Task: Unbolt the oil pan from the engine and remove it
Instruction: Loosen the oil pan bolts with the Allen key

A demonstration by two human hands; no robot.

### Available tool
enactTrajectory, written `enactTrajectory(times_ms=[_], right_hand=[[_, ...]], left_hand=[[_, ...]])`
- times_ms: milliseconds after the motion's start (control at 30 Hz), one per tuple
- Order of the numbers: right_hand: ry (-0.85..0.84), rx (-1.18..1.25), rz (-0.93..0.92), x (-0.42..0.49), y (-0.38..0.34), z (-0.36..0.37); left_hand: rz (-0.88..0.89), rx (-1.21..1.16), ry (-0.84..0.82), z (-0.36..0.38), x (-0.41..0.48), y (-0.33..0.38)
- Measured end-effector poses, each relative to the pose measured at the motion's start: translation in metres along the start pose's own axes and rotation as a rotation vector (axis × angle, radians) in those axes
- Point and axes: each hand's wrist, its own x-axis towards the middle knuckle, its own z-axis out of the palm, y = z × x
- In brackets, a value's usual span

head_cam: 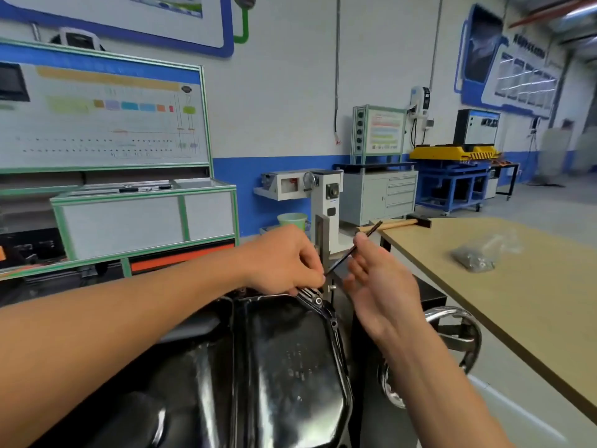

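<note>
**Pinching a thin black rod over the oil pan's far corner**

The left hand [284, 260] is curled tight, its fingertips pinching the lower end of a thin black rod [353, 248] just above the far right corner of the oil pan [284, 350]. The rod slants up and to the right. The right hand [376, 286] stands close beside the left, palm turned inward, fingers relaxed and loosely spread. The rod crosses its uppermost finger, but whether that hand pinches it or only touches it cannot be told.

The oil pan fills the lower centre of the view. It is glossy black pressed metal with rounded corners and a flat rim, and faint raised lettering shows on its face. A small silver bolt [319, 300] sits in the rim at the corner below the left fingers.

To the right, a curved chrome handwheel [458, 334] shines beside a matte tan table [533, 318], which carries a crinkled clear bag [481, 253] and a wooden-handled hammer [405, 223].
</note>
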Motion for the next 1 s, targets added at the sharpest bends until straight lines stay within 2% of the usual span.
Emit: enactTrajectory(times_ms=[100, 233, 600, 1000], right_hand=[[-0.02, -0.313, -0.146, 0.003, -0.002, -0.024], [-0.049, -0.474, -0.189, 0.001, 0.008, -0.047], [0.011, -0.261, -0.118, 0.003, 0.025, -0.053], [0.057, -0.192, 0.018, 0.006, 0.026, -0.056]], left_hand=[[0.015, 0.047, -0.031, -0.004, 0.004, -0.007], [0.057, 0.133, -0.114, 0.002, 0.01, -0.012], [0.13, 0.197, -0.067, 0.013, 0.018, -0.018], [0.136, 0.222, -0.035, 0.024, 0.019, -0.016]])
